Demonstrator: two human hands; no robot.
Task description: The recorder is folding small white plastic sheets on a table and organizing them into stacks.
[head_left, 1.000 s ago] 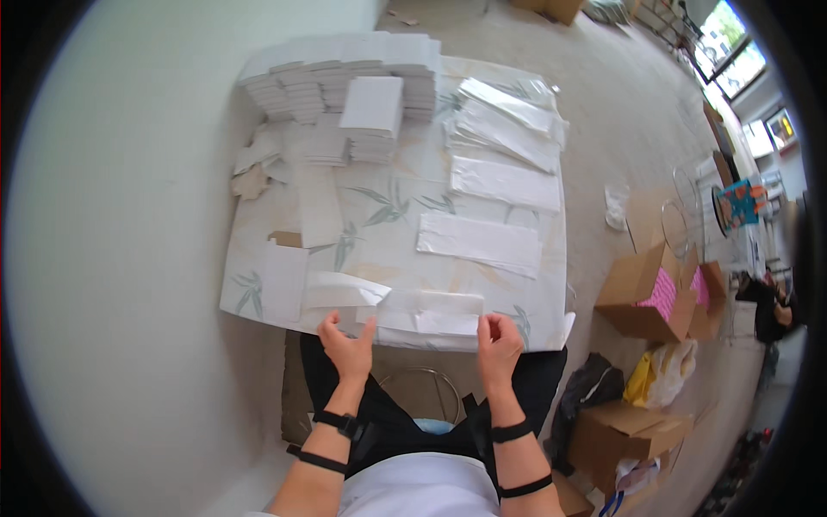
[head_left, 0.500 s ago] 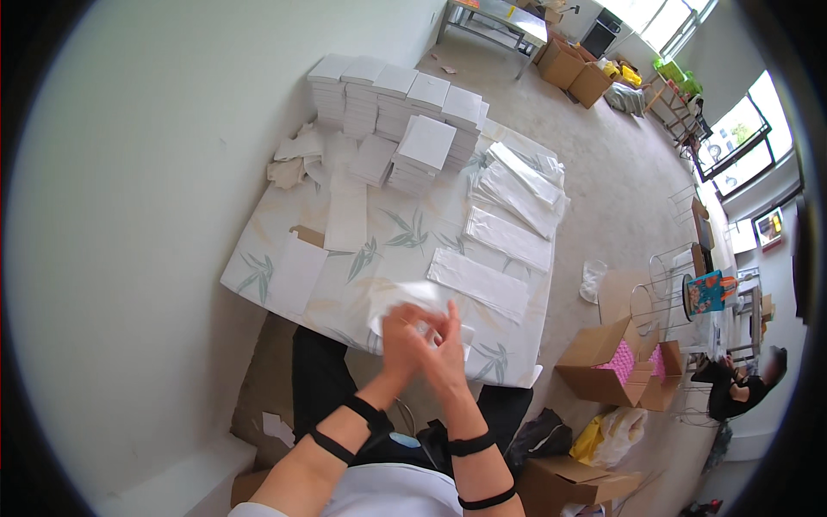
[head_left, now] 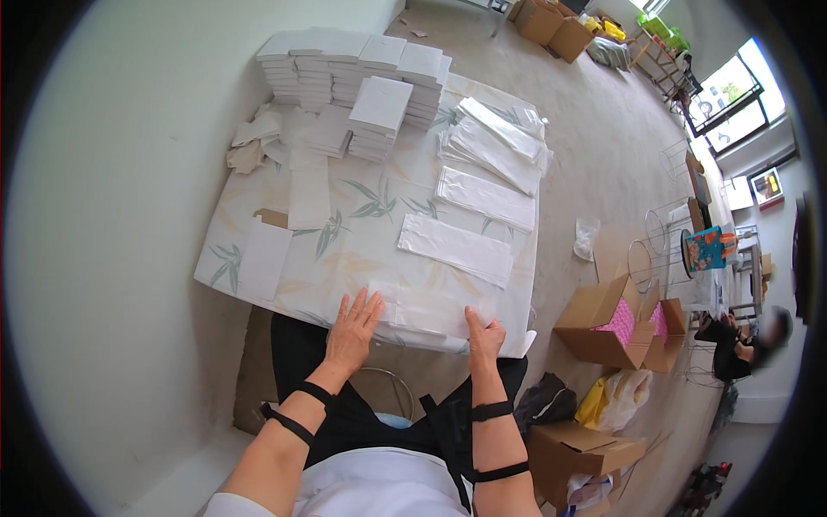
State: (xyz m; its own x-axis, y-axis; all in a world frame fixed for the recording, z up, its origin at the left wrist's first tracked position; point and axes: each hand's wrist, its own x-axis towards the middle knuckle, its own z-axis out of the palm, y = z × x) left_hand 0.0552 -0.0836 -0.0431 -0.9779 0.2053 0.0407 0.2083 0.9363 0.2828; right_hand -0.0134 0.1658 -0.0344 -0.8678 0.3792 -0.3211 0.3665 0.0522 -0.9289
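Listing the head view: one worktop, covered in pale cloth printed with green and tan leaves [head_left: 370,254], set beside a pale wall [head_left: 155,189].

Item, near edge, right of its middle: one thin, whitish, partly see-through flat strip [head_left: 435,310], lying lengthwise along that edge between the two hands.

Item, left hand [head_left: 351,334]: palm down, fingers extended and slightly spread, gripping nothing; fingertips at the left end of the strip.

Item, right hand [head_left: 485,336]: fingers curled in, thumb toward the strip's right end; whether it pinches the material cannot be told.

Item, near left corner: one white rectangular carton with a brown end flap [head_left: 265,258], lying flat, flap toward the far edge.

Item, left half, beyond the carton: one long plain white strip [head_left: 310,194], running away from the near edge.

Item, left edge, farther back: crumpled off-white scraps [head_left: 251,145].

Item, far left corner and along the far edge: stacked white rectangular boxes in columns [head_left: 379,53], with a shorter white stack [head_left: 379,108] in front.

Item, right edge: an overlapping pile of flat, glossy white sleeves [head_left: 495,146]; nearer, two single white sleeves [head_left: 485,198] [head_left: 455,250], set apart.

Item, floor, right of the worktop: brown cardboard box with pink lining [head_left: 603,323], flaps spread.
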